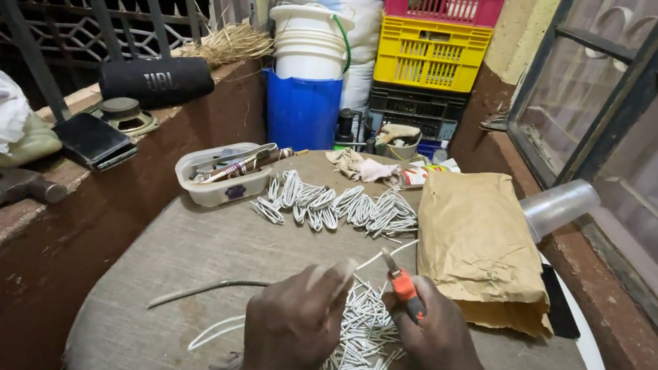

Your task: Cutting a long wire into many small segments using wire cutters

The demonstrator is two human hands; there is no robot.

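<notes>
Two hands work over a cloth-covered table (169, 257): the left hand (291, 327) pinches a thin white wire (352, 267), light, springy, best gripped near its end, while the right hand (432, 332) closes around orange-handled cutters (403, 284) above a pile of cut pieces (358, 356).

Matt cloth table cover (167, 274); crumpled paper bag (481, 237).

Orange-handled cutter (403, 284) gripped upright, heap of short white cut pieces (363, 350) beneath, grey cloth-covered table
</notes>
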